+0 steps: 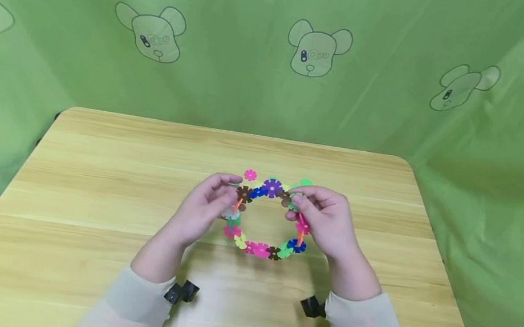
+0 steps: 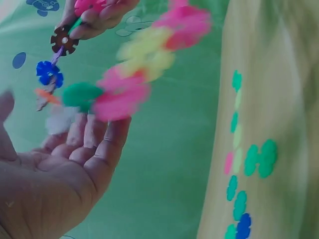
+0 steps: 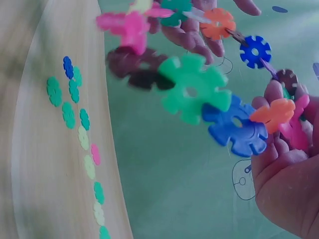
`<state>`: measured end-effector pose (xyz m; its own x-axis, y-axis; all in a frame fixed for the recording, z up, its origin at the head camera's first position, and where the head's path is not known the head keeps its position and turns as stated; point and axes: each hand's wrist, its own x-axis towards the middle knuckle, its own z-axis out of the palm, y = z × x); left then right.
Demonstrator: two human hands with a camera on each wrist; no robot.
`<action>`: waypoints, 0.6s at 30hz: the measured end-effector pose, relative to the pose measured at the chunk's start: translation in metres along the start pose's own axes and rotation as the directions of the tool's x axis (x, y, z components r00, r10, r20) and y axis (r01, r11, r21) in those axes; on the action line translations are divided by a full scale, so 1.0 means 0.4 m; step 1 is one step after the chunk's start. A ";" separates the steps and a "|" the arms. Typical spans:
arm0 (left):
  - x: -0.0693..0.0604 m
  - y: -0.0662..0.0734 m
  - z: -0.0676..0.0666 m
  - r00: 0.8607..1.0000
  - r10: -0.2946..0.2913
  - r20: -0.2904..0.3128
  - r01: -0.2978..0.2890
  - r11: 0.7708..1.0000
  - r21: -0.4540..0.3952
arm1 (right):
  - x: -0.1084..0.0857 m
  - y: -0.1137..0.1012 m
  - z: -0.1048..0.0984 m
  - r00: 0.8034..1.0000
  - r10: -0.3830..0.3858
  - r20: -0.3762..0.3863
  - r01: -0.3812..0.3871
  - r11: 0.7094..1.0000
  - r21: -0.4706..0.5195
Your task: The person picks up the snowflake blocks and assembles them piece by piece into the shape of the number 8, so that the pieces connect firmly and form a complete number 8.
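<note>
A closed ring of interlocking plastic snowflake discs (image 1: 261, 250), in pink, green, blue, brown, yellow, orange, purple and white, is held up over the table between both hands. My left hand (image 1: 199, 208) holds its left side near a brown disc (image 1: 244, 194) and a white disc (image 2: 60, 121). My right hand (image 1: 330, 221) pinches the opposite side, by a pink disc (image 3: 298, 127) and an orange disc (image 3: 274, 115). A purple disc (image 1: 272, 188) tops the ring in the head view. Part of the ring blurs in the left wrist view.
Loose discs lie on the wooden table (image 1: 104, 206) behind the ring, among them a pink one (image 1: 250, 175) and a green one (image 1: 306, 182); the wrist views show several in a row. A green patterned curtain (image 1: 234, 78) surrounds the table's back and sides.
</note>
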<state>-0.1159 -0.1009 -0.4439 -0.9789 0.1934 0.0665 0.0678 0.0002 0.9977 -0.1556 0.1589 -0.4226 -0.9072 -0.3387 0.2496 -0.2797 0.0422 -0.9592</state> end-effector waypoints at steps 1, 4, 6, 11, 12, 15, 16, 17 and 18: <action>-0.001 -0.005 0.004 1.000 0.013 0.016 -0.013 1.000 -0.019 | 0.000 0.000 0.000 1.000 0.013 -0.010 -0.013 1.000 0.025; -0.002 -0.012 0.019 0.998 0.041 0.048 -0.038 0.997 -0.070 | 0.000 -0.001 0.000 0.998 0.045 -0.035 -0.041 0.995 0.087; -0.002 -0.012 0.027 0.999 0.038 0.033 -0.036 0.996 -0.077 | -0.002 -0.001 0.001 0.997 0.056 -0.043 -0.052 0.995 0.088; 0.002 -0.010 0.032 0.996 -0.028 -0.079 0.022 0.997 -0.072 | -0.012 0.002 -0.009 0.998 0.060 -0.023 -0.061 0.996 -0.067; 0.003 -0.010 0.032 0.994 -0.037 -0.099 0.030 0.997 -0.074 | -0.015 0.005 -0.012 0.998 0.056 -0.010 -0.057 0.994 -0.098; 0.005 -0.005 0.031 0.991 -0.052 -0.124 0.038 0.993 -0.113 | -0.021 0.011 -0.022 0.998 0.057 0.039 -0.052 0.990 -0.134; 0.005 -0.005 0.031 0.991 -0.054 -0.125 0.038 0.992 -0.123 | -0.023 0.013 -0.025 0.997 0.062 0.050 -0.055 0.989 -0.140; 0.005 -0.005 0.031 0.991 -0.055 -0.124 0.039 0.991 -0.126 | -0.026 0.013 -0.029 0.996 0.072 0.058 -0.063 0.988 -0.141; 0.004 -0.005 0.031 0.991 -0.057 -0.121 0.042 0.992 -0.123 | -0.027 0.015 -0.032 0.995 0.080 0.062 -0.071 0.987 -0.142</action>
<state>-0.1153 -0.0884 -0.4460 -0.9973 0.0728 0.0109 0.0027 -0.1120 0.9937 -0.1513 0.1747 -0.4292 -0.9054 -0.3920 0.1631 -0.2564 0.1987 -0.9459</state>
